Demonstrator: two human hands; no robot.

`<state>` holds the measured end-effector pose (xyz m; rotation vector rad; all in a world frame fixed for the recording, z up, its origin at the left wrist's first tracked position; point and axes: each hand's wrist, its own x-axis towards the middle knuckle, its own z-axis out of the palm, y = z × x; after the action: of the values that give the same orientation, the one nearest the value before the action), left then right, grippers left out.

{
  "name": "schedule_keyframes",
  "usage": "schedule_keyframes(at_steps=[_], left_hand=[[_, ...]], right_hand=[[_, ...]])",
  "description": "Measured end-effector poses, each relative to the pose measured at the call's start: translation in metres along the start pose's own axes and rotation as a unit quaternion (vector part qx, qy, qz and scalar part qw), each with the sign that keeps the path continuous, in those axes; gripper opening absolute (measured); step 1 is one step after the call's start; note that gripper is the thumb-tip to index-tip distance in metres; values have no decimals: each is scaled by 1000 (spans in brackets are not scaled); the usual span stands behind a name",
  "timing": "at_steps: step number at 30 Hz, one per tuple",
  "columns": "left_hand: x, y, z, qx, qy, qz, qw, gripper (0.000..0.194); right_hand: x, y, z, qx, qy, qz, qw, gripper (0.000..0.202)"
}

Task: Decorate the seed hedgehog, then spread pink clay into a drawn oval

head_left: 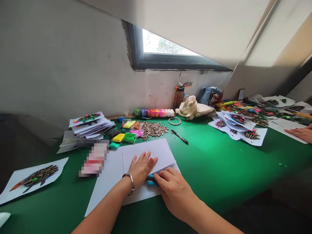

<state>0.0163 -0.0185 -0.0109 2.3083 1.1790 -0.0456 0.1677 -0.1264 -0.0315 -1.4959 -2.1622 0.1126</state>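
My left hand lies with its fingers spread, pressing down on a folded white sheet. Under that sheet is a larger white sheet, which sticks out to the left and below. My right hand is closed around a blue and black tool, apparently a utility knife, at the near edge of the folded sheet. The fingers of my right hand cover most of the tool, and its blade does not show. A black pen and a pile of striped sunflower seeds lie beyond the paper.
Bags of coloured clay and stacked seed pictures stand at the back left. A seed picture of a bird lies at the left. Tape ring, bottle and cloth bag line the wall. Another person's hand rests at far right.
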Motion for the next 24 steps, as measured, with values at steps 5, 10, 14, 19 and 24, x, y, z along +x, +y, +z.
schedule_keyframes(at_steps=[5,10,14,19,24], left_hand=[[1,0,0,-17,-2,-10,1000,70],[2,0,-1,-17,-16,-18,1000,74],[1,2,-3,-36,-24,-19,999,77],[1,1,-2,-52,-12,-18,998,72],[3,-4,1,-53,-6,-5,999,70]], right_hand=[[2,-4,1,-3,-3,-4,1000,31],[7,-10,4,5,-18,-11,1000,28],[2,-11,3,10,-29,-7,999,29],[8,-18,5,1,-37,-14,999,30],[18,-26,10,-5,-40,-27,999,29]])
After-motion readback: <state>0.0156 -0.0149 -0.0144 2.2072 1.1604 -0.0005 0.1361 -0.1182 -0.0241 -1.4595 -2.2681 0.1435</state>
